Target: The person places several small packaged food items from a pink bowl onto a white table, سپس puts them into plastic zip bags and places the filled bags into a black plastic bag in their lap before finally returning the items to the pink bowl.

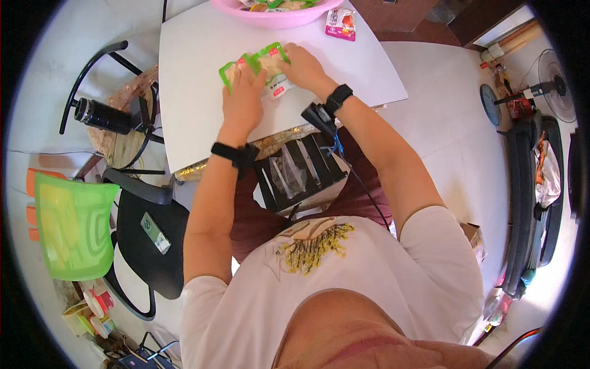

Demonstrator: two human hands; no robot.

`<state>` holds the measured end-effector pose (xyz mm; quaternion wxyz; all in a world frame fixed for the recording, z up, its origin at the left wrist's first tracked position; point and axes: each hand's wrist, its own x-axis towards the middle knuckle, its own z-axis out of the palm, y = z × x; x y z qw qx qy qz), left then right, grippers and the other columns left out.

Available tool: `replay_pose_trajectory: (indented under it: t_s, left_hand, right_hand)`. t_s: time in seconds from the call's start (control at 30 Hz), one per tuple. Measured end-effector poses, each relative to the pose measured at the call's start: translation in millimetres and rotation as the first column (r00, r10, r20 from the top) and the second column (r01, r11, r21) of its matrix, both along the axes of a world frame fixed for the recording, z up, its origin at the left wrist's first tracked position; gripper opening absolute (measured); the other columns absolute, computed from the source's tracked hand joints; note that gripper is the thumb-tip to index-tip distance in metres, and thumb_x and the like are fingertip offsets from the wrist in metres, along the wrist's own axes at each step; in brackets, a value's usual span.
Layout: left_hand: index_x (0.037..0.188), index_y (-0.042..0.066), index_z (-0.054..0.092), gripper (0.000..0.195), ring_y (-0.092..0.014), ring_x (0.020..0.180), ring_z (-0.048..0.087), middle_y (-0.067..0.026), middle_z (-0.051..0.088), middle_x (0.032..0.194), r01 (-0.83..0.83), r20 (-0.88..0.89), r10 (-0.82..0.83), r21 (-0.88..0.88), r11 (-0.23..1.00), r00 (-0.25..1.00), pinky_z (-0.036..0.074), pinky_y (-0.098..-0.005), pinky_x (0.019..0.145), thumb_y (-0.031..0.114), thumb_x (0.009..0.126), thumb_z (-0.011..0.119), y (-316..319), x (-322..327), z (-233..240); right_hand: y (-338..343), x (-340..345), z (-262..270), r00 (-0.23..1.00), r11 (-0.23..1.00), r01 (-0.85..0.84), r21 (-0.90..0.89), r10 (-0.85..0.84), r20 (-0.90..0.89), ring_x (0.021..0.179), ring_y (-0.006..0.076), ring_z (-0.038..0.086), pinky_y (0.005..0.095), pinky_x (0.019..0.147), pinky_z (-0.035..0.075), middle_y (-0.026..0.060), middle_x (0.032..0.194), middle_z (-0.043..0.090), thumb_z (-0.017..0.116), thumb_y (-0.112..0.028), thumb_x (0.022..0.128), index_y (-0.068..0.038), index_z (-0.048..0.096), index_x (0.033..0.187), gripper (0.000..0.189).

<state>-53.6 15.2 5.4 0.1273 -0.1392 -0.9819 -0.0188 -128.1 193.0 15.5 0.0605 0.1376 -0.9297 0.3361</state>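
Note:
Several small snack packets lie close together on the white tabletop (193, 92), two with green borders and one mostly white. My left hand (243, 101) is over the left green-edged packet (226, 74), its fingers covering much of the surface and its thumb toward the middle. At the right end, my right hand (306, 69) has its thumb and fingers on the edge of the other green-edged packet (269, 62). The white packet with a red patch (279, 88) sits partly beneath, nearer to me, between both hands. Black bands circle both wrists.
A pink basin (281, 19) holding more packets stands at the table's far edge. Beside it lies a purple-and-white pouch (341, 25). A black slatted rack (299, 170) is below the near edge. To my left, a phone (156, 233) rests on a black chair seat (152, 263).

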Motion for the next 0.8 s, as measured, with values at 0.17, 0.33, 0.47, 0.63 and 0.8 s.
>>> replay_pose_trajectory:
  t_s: [0.17,0.33,0.47,0.63,0.8]
  left_hand:
    - [0.138,0.018,0.045,0.060,-0.035,0.139,0.026,-0.0200,0.029,0.148,0.017,0.127,-0.041,0.180,0.984,0.991,0.026,-0.0619,0.103,0.038,0.084,0.062,19.6,26.6,13.5]
    - [0.137,0.013,0.047,0.062,-0.038,0.138,0.026,-0.0223,0.029,0.148,0.039,0.066,-0.049,0.137,0.990,0.997,0.023,-0.0638,0.103,0.049,0.086,0.056,18.1,36.5,9.5]
    - [0.134,0.012,0.050,0.062,-0.038,0.138,0.027,-0.0228,0.030,0.148,0.021,0.056,-0.031,0.173,0.985,0.998,0.022,-0.0628,0.104,0.050,0.085,0.056,19.7,38.5,12.0]
    - [0.133,0.011,0.051,0.062,-0.039,0.137,0.028,-0.0231,0.031,0.147,0.021,0.059,-0.034,0.208,0.978,0.998,0.022,-0.0622,0.105,0.050,0.085,0.057,24.1,37.3,13.8]
    - [0.132,0.010,0.053,0.063,-0.038,0.137,0.029,-0.0224,0.031,0.148,-0.010,0.075,-0.010,0.269,0.963,0.997,0.021,-0.0606,0.106,0.050,0.083,0.059,19.6,40.4,16.7]
  right_hand:
    - [14.7,13.1,27.4,0.984,0.973,0.047,0.226,-0.006,-0.177,0.097,0.0305,0.060,0.0408,0.082,0.048,0.0161,0.101,0.062,0.061,-0.035,0.085,-0.006,0.058,0.114,0.041]
    - [42.6,-35.5,66.7,0.840,0.999,-0.051,0.001,0.043,-0.541,0.091,0.0328,0.061,0.0430,0.078,0.050,0.0137,0.096,0.063,0.061,-0.024,0.083,-0.007,0.067,0.096,0.023]
    - [60.5,-105.9,82.7,0.822,0.991,-0.026,0.134,0.097,-0.561,0.089,0.0341,0.061,0.0437,0.078,0.050,0.0157,0.092,0.063,0.061,-0.021,0.082,-0.007,0.067,0.097,0.021]
    - [76.9,-192.3,76.3,0.916,0.923,0.009,0.385,0.146,-0.372,0.090,0.0356,0.062,0.0432,0.080,0.049,0.0188,0.097,0.065,0.063,-0.023,0.081,-0.006,0.065,0.107,0.031]
    - [63.1,-229.9,62.2,0.968,0.923,-0.120,0.365,0.191,-0.164,0.096,0.0364,0.063,0.0413,0.084,0.049,0.0208,0.104,0.065,0.068,-0.032,0.079,-0.007,0.057,0.123,0.051]
